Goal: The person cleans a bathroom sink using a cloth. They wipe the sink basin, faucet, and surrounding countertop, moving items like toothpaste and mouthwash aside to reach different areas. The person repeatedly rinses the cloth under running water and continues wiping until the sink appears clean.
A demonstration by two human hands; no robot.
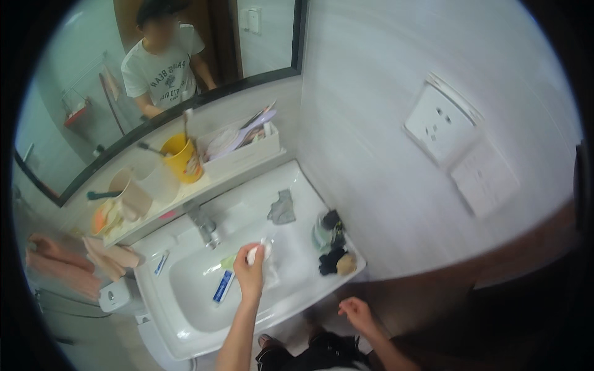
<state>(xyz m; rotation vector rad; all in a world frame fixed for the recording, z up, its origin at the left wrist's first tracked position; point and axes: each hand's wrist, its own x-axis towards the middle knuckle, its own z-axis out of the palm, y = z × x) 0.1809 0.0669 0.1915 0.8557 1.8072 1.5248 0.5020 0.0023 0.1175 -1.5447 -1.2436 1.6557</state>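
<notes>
My left hand (249, 269) is over the white ceramic washbasin (195, 350), its thumb and fingers pinching a small white object (253, 255) whose kind I cannot tell. Something clear and shiny, like thin plastic, shows just beyond the fingers. A pale green item (228, 262), partly hidden by the hand, is beside it. Left of my wrist, a blue and white tube (223, 287) lies in the bowl. My right hand (357, 314) hangs past the basin's front edge, fingers curled, with nothing visible in it.
A chrome faucet (206, 228) rises at the back. A grey cloth (282, 208) and dark scrunchies (330, 262) lie on the basin. Above, a ledge carries a yellow cup (183, 160), a beige cup (134, 197) and a white box (246, 150). A small tube (161, 263) rests left.
</notes>
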